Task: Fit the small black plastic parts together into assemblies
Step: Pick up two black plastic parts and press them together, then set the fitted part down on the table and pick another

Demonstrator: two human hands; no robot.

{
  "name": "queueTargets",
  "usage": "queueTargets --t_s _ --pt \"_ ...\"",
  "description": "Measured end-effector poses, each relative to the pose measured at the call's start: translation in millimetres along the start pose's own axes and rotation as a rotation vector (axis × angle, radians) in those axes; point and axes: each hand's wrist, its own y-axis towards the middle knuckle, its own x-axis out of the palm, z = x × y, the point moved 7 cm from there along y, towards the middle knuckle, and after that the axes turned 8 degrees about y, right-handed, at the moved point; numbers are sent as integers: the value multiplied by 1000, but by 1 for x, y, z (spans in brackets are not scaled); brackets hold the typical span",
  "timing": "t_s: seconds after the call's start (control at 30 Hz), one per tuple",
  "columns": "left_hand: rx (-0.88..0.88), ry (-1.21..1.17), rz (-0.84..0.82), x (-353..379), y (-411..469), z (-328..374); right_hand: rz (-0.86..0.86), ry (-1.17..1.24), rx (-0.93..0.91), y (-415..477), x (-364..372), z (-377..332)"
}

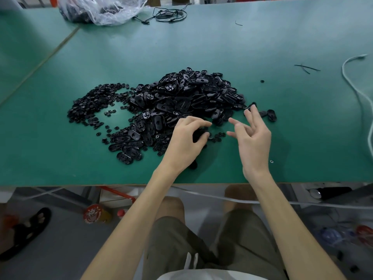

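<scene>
A big heap of black oval plastic parts lies in the middle of the green table. To its left spreads a pile of small round black parts. My left hand is curled at the heap's near edge, its fingers and thumb holding a black part that is mostly hidden under them. My right hand is raised beside it with the fingers spread and straight; its longest fingertips touch a black oval part. A few separate oval parts lie just to the right.
A clear plastic bag with dark parts and a tangle of black wire sit at the far edge. A white cable runs down the right side. The table's front edge is close to my body.
</scene>
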Motion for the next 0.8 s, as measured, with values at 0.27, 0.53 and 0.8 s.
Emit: queueTargets --t_s 0.27,0.53,0.8 --pt "30 210 -56 7 -1 3 -71 -255 -91 -4 9 -11" --pt "-12 153 -16 4 1 0 -365 -659 -221 15 33 -6" --pt "-109 -90 20 -5 3 -5 -411 -748 -279 28 39 1"
